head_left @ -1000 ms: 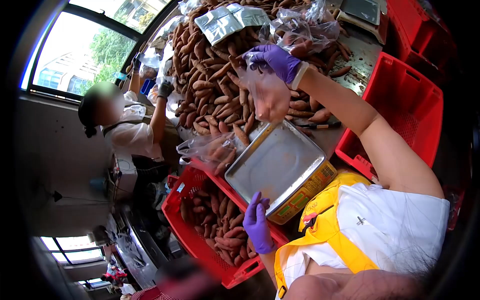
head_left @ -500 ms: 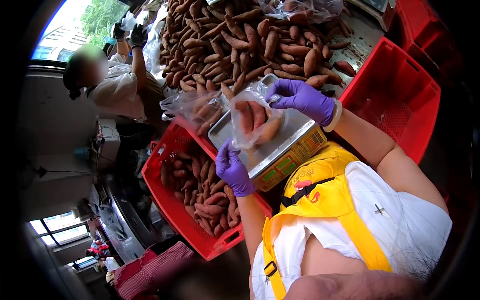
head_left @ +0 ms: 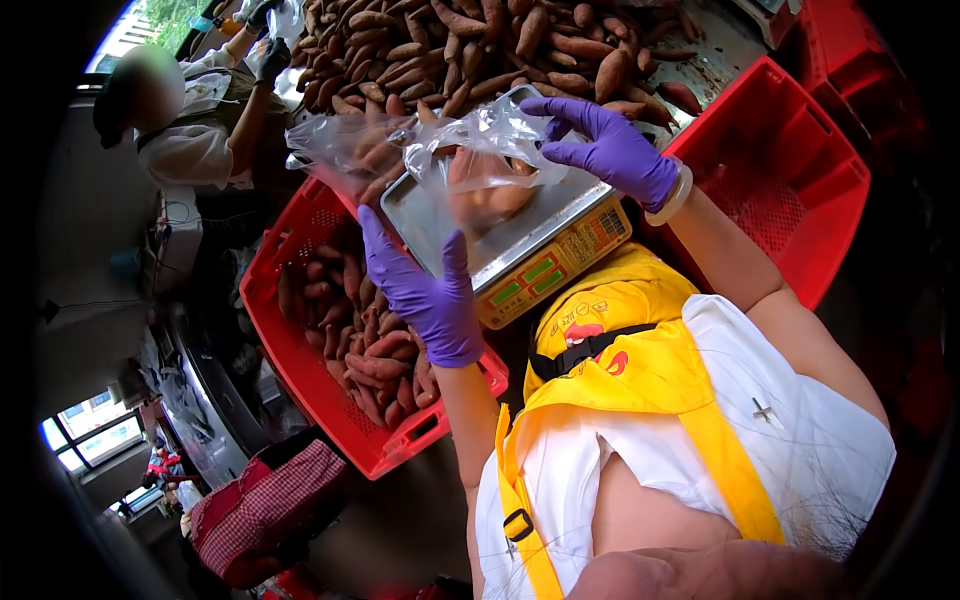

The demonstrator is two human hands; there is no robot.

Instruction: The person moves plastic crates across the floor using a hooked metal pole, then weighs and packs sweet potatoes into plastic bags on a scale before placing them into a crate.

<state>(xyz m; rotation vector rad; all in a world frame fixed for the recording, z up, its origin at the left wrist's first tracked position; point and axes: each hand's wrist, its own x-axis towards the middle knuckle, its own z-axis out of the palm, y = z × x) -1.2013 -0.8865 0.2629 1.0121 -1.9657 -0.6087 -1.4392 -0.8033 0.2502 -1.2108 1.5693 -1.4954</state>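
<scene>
The worktop (head_left: 722,80) carries a big pile of sweet potatoes (head_left: 450,45), which spreads over the upper part of the view. Below it, on the left, stands a red crate (head_left: 270,300), partly filled with loose sweet potatoes; another red crate (head_left: 800,150) stands on the right, with its inner walls visible. At the left edge a co-worker (head_left: 195,130), wearing dark gloves, is beside the pile. Between the two crates there is the scale (head_left: 530,232), with a flat metal plate and a yellow front with green displays.

The person's hands wear purple gloves. The left hand (head_left: 412,270) is open, thumb and fingers spread apart, near the lower left corner of the scale; it grips nothing. The right hand (head_left: 550,130) is half curled, with a gap between thumb and fingers, just beside the plastic — whether it touches this, I cannot tell.

The clear bag (head_left: 490,185), with several sweet potatoes inside, is on the plate, between both hands. Just left of it lies a second clear bag (head_left: 345,145) — also with sweet potatoes.
</scene>
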